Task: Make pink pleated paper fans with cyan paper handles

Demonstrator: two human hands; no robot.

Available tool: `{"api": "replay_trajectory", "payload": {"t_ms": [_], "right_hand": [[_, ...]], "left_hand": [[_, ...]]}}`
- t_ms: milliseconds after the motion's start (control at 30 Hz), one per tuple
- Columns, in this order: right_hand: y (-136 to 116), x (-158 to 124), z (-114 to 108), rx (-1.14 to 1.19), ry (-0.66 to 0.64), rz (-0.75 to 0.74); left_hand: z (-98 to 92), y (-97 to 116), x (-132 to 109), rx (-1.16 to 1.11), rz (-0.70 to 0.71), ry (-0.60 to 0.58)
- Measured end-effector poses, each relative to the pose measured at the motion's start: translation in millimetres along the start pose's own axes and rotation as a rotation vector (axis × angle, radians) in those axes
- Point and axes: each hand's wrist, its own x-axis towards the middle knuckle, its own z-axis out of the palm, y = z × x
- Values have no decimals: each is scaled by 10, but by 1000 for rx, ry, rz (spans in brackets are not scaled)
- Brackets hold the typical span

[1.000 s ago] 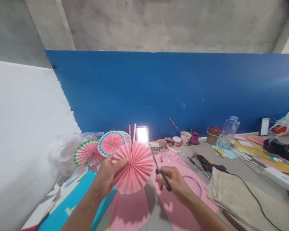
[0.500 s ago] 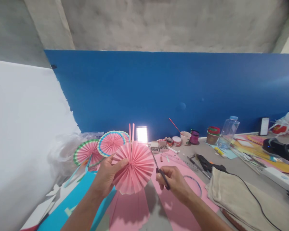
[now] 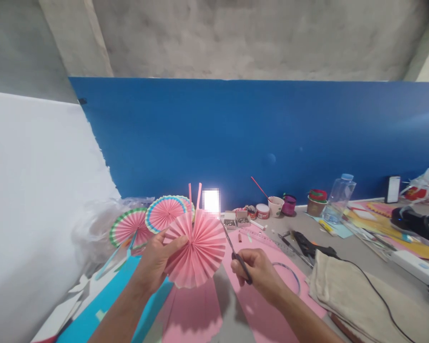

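Observation:
My left hand (image 3: 156,263) is closed on a round pink pleated paper fan (image 3: 196,248), thumb across its front, holding it upright above the table. Two thin pink strips stick up from the fan's top edge. My right hand (image 3: 259,274) grips a pair of scissors (image 3: 236,250) by the handles. The blades point up and to the left, close to the fan's right rim.
Two finished pink fans with green and blue rims (image 3: 148,220) lie behind. Pink paper sheets (image 3: 260,314) and a cyan sheet (image 3: 103,305) cover the table below. Staple boxes (image 3: 236,219), cups (image 3: 275,206), a plastic bottle (image 3: 338,197), a glue gun (image 3: 309,245) and folded cloth (image 3: 357,295) lie to the right.
The fan has shifted slightly left and tilted, and its two strips have spread a little. The scissors stay beside its right rim.

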Motion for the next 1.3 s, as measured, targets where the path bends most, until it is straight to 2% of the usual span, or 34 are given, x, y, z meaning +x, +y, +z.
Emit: {"api": "replay_trajectory", "payload": {"t_ms": [233, 367, 467, 567, 667, 733, 800, 900, 967, 1067, 1167, 1233, 1300], "right_hand": [[7, -17, -29, 50, -61, -37], [29, 26, -29, -24, 63, -13], [45, 75, -64, -109, 191, -26], [54, 122, -174, -251, 374, -151], [63, 160, -338, -455, 536, -371], [65, 176, -440, -536, 518, -524], [62, 181, -510, -565, 416, -595], [57, 175, -536, -517, 230, -494], [66, 176, -505, -393, 158, -362], [118, 199, -408, -95, 158, -179], [219, 240, -258, 168, 189, -14], [298, 259, -121, 332, 192, 105], [361, 254, 37, 504, 147, 215]], "left_hand": [[32, 28, -39, 11, -3, 2], [-6, 31, 4, -79, -86, -64], [-26, -20, 56, -199, -254, -152], [-21, -112, 88, -201, -444, -222], [7, -191, 72, -141, -513, -269], [33, -220, 40, -95, -513, -330], [50, -236, 12, -25, -500, -385], [28, -253, 15, 43, -500, -417], [-24, -264, 52, -48, -521, -470], [-116, -287, 124, -279, -514, -554], [-149, -343, 165, -500, -421, -577], [-121, -404, 161, -596, -361, -539], [-78, -476, 133, -598, -303, -461]]}}
